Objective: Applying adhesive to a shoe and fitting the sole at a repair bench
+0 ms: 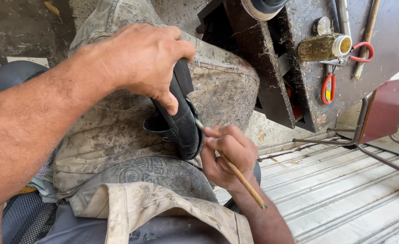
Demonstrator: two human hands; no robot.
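My left hand (140,58) grips a black leather shoe (179,122) from above and holds it on edge against my knee, which is covered by a stained grey cloth (118,131). Just to the right of the shoe, my right hand (228,156) pinches a thin wooden stick (242,178). The stick's tip touches the rim of the shoe's sole. Its free end points down and to the right, past my wrist.
A dark, dirty workbench (308,86) stands at the upper right with a glue-crusted jar (323,47), red-handled scissors (339,68) and a wooden rod (366,38) on it. A maroon metal-framed stool (384,110) stands on the ribbed metal floor (344,194) at right.
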